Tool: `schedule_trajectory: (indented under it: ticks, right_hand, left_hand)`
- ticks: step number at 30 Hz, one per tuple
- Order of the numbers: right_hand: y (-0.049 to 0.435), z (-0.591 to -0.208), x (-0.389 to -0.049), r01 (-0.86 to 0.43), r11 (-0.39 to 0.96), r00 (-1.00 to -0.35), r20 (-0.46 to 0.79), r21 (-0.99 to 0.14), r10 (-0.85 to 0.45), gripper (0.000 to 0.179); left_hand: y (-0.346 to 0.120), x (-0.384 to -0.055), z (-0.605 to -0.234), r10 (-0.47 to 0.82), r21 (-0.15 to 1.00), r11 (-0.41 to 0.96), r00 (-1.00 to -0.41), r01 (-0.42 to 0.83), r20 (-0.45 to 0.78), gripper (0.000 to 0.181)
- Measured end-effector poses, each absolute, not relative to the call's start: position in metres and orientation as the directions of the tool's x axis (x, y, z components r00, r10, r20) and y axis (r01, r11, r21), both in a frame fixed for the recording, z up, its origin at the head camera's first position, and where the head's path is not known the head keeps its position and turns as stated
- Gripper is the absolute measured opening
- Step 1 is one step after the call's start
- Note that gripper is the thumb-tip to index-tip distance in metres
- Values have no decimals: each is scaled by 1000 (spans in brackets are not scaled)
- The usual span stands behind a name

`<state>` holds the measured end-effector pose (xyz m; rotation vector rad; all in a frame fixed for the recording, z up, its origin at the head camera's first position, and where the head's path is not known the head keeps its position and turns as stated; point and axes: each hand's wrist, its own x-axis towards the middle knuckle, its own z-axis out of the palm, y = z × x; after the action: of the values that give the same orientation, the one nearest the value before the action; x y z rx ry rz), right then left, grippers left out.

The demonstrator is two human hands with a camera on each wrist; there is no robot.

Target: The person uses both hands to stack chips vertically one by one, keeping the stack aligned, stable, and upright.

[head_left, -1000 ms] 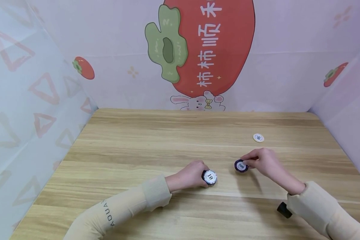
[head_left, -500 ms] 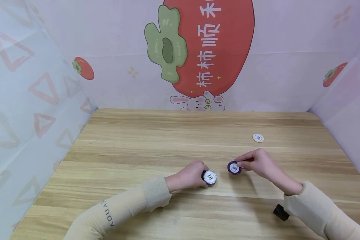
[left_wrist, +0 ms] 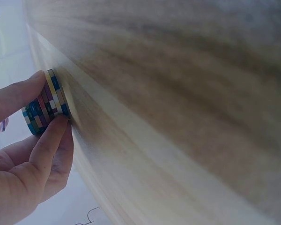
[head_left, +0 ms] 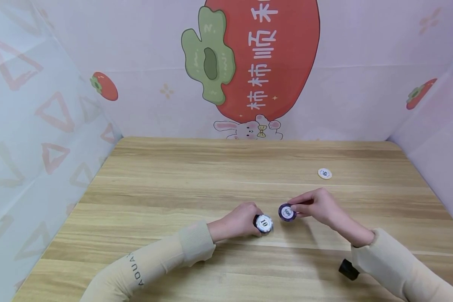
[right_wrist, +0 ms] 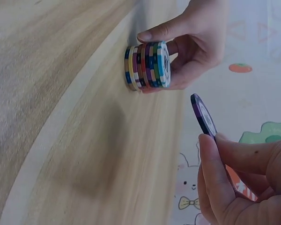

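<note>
A stack of several poker chips [right_wrist: 147, 65] in mixed colours stands on the wooden table, a white chip marked 10 on top. My left hand [head_left: 238, 221] grips the stack from its left side, thumb and fingers around its edges. In the left wrist view the striped chip edges show between thumb and fingertips. My right hand [head_left: 318, 205] pinches a dark purple poker chip [head_left: 287, 212] marked 500 between thumb and fingers. That chip is raised above the table, just right of the stack, tilted in the right wrist view.
A pale poker chip [head_left: 324, 173] marked 50 lies flat toward the back right of the table [head_left: 173, 167]. Near the right cuff is a small black object [head_left: 348, 269]. Printed cloth walls [head_left: 362, 84] rise at the back and both sides.
My right hand has carried the purple chip leftward, closer to the stack. The black object by the right cuff has shifted left along with that arm. My left hand has stayed at the stack.
</note>
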<state>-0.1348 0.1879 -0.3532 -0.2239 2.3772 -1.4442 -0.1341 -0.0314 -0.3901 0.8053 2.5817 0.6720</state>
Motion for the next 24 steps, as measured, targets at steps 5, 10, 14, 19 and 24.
schedule_trajectory:
  ticks: [5,10,14,19,24]
  right_hand:
    - [180,-356,-134,61,447,-924,-220,-893,-313,22]
    - [173,-362,-133,58,422,-919,-213,-905,-332,21]
    - [169,-366,-133,83,407,-915,-231,-909,-330,21]
    - [167,-372,-132,106,404,-911,-251,-909,-326,21]
    - [164,-379,-132,123,366,-909,-253,-922,-332,22]
  left_hand:
    - [-31,-134,-389,598,535,730,-777,425,-199,32]
    - [-31,-134,-389,597,539,730,-776,420,-205,32]
    - [-31,-135,-390,600,535,727,-776,430,-193,30]
    - [-31,-135,-391,609,524,722,-774,451,-174,30]
    - [-31,-135,-391,612,529,718,-773,454,-167,31]
